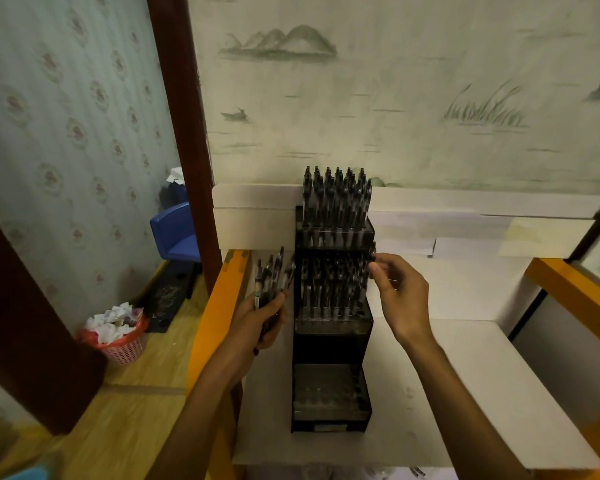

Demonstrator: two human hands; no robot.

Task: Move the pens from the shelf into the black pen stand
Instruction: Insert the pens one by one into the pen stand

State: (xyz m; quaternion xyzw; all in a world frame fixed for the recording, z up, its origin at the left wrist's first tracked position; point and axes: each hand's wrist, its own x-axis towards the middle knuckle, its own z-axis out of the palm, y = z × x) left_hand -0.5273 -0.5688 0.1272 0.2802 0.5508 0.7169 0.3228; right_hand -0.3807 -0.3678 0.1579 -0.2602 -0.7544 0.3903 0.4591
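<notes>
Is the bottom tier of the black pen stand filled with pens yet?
No, the bottom tier of the black pen stand shows only empty holes, while both tiers above hold pens.

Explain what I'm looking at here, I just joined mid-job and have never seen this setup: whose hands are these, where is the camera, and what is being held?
There is no machine: a person works with two bare hands, and the single picture comes from a wide-angle camera worn on their head, looking forward and down.

On the white shelf stands a black pen stand with three stepped tiers. The top and middle tiers hold many dark pens; the lowest tier looks empty.

The left hand grips a bunch of pens beside the stand. The right hand pinches one pen at the middle tier's right edge, seemingly about to slot it in.
</notes>
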